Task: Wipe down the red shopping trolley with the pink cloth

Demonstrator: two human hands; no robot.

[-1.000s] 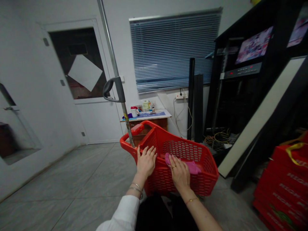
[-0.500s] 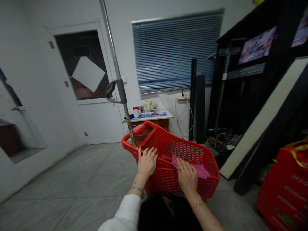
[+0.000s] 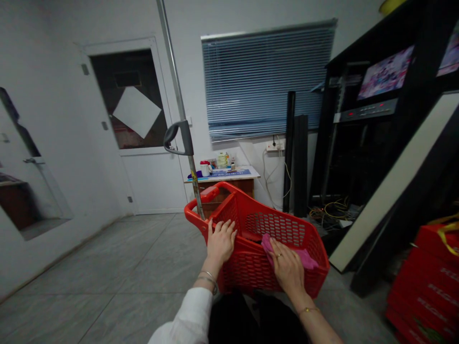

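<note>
A red plastic shopping cart (image 3: 246,271) with perforated sides stands right in front of me. My left hand (image 3: 221,241) grips its near rim close to the handle end, fingers bent over the edge. Further right along the same rim, my right hand (image 3: 289,265) presses a pink cloth (image 3: 306,258) against the plastic. Part of the cloth is hidden under the fingers, and the rest trails inside the cart. A metal pole with a grey loop handle (image 3: 187,138) rises at the cart's handle end.
A small table (image 3: 247,173) with bottles and a jar stands behind the cart. To the right are a leaning pale panel (image 3: 390,191), a black rack (image 3: 332,86) with screens, and stacked red boxes (image 3: 426,282). A white door (image 3: 154,184) is at the back left.
My right hand has slid a little to the right along the rim with the pink cloth. My left hand keeps its place on the rim. The view has shifted slightly.
</note>
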